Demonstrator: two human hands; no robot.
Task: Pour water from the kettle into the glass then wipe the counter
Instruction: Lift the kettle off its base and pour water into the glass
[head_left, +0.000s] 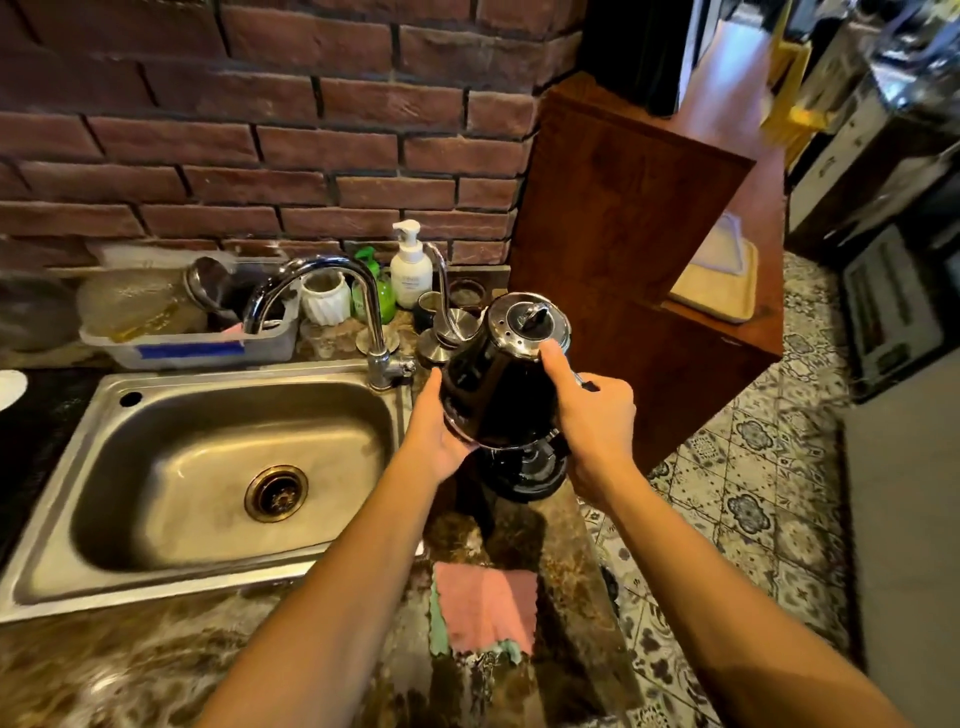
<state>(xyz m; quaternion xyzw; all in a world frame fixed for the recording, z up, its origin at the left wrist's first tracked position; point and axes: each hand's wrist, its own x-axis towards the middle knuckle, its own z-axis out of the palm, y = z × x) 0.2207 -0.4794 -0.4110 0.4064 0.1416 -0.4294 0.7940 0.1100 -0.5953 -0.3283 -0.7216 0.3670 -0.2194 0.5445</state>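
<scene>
A black kettle (496, 384) with a shiny metal lid and a thin gooseneck spout is tilted and lifted just above its round black base (524, 470). My right hand (595, 421) grips the kettle's handle, with the thumb pressed near the lid. My left hand (434, 434) cups the kettle's lower left side. A pink and green cloth (485, 608) lies on the mottled brown counter (566, 613) near the front edge. No glass is clearly in view.
A steel sink (223, 467) with a curved tap (358, 312) sits to the left. Behind it stand a tub of dishes (187, 345), a white soap pump (411, 267) and a green bottle (382, 293). A wooden cabinet (644, 249) rises on the right, tiled floor beyond.
</scene>
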